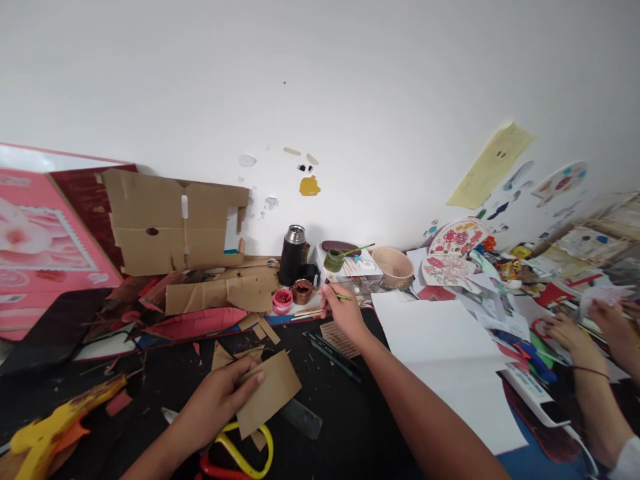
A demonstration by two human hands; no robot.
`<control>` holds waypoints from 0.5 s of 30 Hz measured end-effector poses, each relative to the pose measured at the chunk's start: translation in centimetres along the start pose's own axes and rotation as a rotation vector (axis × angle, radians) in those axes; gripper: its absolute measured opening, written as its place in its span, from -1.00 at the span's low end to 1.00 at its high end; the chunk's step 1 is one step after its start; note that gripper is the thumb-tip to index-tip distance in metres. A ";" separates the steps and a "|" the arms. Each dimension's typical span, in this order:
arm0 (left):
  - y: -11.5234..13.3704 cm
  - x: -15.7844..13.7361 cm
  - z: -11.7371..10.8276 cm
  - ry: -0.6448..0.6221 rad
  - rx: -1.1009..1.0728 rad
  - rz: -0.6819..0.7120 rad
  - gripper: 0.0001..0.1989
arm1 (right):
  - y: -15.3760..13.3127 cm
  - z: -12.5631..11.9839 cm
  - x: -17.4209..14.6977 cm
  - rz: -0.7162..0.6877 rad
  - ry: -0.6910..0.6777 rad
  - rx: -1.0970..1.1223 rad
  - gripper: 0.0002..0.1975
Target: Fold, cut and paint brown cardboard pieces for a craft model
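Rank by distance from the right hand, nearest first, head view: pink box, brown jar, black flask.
1. Brown jar: just left of the right hand.
2. Black flask: left, behind the jar.
3. Pink box: at the far left.

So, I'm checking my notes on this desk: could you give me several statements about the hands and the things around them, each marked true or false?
1. The left hand holds a flat brown cardboard piece. True.
2. The right hand is empty. False: the right hand holds a thin green stick.
3. In the picture, the small open pinkish-red jar is left of the small open brown jar. True.
4. The black cylindrical flask with a silver cap lies on its side. False: the flask stands upright.
5. The round beige bowl is right of the flask. True.
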State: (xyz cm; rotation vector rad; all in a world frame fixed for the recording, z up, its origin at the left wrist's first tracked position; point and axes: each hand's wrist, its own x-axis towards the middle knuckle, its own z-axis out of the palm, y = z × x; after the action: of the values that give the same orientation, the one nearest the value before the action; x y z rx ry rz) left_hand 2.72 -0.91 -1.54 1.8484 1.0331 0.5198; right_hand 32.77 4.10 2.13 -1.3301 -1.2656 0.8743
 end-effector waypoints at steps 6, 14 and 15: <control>-0.3 0.0 0.1 0.000 0.013 -0.001 -0.54 | -0.3 -0.3 0.1 -0.004 0.007 -0.008 -0.51; -0.2 0.0 0.1 -0.005 0.004 0.013 -0.54 | 0.6 -0.2 0.2 0.015 0.043 -0.009 -0.51; -0.2 0.0 0.1 -0.012 0.006 0.012 -0.54 | 0.7 -0.3 0.1 0.019 0.046 -0.009 -0.51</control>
State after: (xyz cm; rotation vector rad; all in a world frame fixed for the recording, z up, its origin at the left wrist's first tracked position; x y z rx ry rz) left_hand 2.69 -0.89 -1.80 1.8623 1.0175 0.5130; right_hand 33.22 4.26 1.49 -1.3638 -1.2242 0.8471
